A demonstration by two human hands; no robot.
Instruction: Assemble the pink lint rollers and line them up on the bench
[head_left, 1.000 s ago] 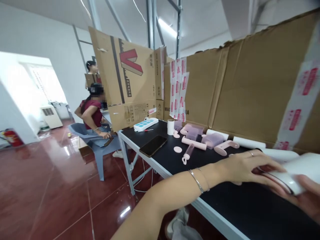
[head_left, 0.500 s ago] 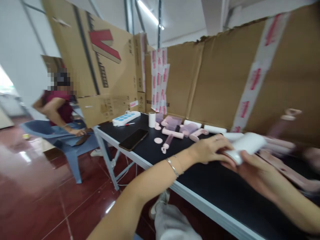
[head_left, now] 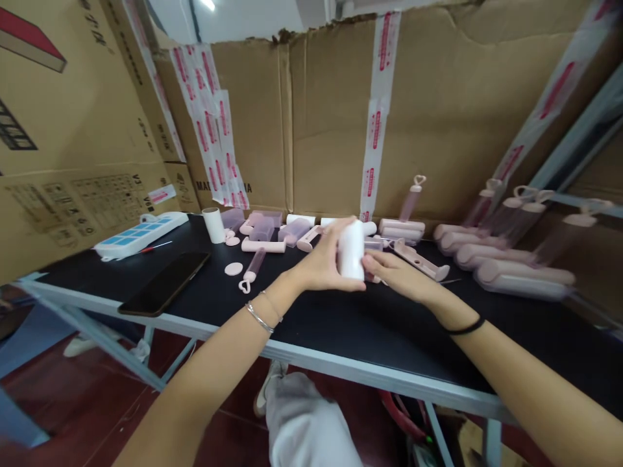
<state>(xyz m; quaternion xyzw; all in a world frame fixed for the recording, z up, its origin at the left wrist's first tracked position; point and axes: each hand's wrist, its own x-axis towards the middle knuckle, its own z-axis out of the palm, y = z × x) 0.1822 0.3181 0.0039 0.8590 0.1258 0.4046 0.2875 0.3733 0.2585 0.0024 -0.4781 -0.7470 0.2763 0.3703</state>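
1. The roll (head_left: 351,251) was above the table (head_left: 316,324), at 12 o'clock from the wearer.
2. The left hand (head_left: 322,263) gripped it from 9 o'clock, thumb and fingers spread around it.
3. The right hand (head_left: 396,274) had bent fingers at its 4 o'clock side (firmness of contact could not be told).
4. Judged handling: light, fairly stiff, smooth, dentable; a gentle mid-length grip suited it.

Cardboard walls (head_left: 331,149) (torn on top), black table (head_left: 350,334), dark red floor (head_left: 238,434)
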